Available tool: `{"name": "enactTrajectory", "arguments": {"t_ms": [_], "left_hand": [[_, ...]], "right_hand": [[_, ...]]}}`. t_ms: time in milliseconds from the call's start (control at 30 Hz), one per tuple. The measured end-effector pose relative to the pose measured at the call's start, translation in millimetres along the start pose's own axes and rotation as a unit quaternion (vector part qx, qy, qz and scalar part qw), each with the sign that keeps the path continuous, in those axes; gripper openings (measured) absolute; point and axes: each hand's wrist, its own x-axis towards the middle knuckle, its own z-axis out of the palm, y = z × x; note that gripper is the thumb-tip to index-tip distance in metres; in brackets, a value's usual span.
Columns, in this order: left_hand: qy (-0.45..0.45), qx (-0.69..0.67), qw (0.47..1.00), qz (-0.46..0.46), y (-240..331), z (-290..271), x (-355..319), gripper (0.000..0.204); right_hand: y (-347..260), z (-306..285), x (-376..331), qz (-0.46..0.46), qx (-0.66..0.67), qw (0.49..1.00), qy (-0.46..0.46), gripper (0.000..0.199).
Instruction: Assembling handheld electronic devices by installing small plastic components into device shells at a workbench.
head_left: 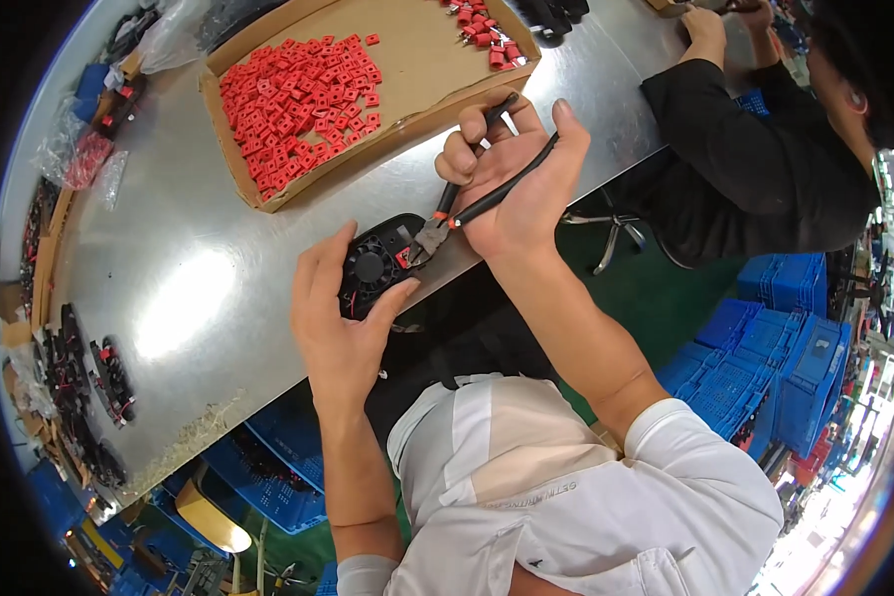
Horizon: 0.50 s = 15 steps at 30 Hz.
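My left hand (336, 310) grips a black plastic housing (399, 232) by its sides, holding it on the metal table near the front edge. A small round black fan (372, 266) sits in the housing, and beside it is a small red square piece (404, 257). My right hand (522, 179) is wrapped round the black handles of a pair of pliers (429, 240), with the handles spread apart. The jaws of the pliers reach down to the red piece; whether they clamp it is too small to tell.
A shallow cardboard box (407, 125) behind my hands holds many red square pieces (298, 104) and several red cylindrical parts (487, 38). Black assembled parts (111, 381) lie at the left. A co-worker (765, 149) in black sits at the right. Blue crates (755, 348) stand on the floor.
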Motion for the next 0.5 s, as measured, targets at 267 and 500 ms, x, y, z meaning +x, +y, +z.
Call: {"name": "enactTrajectory", "arguments": {"t_ms": [267, 500], "left_hand": [[0.047, 0.014, 0.999, 0.017, -7, 13, -8, 0.061], [0.071, 0.033, 0.996, 0.034, -9, 23, -14, 0.059]], "right_hand": [[6, 9, -1, -0.031, -0.045, 0.996, 0.066, 0.049], [10, 11, -4, -0.059, -0.098, 0.986, 0.123, 0.048]]}}
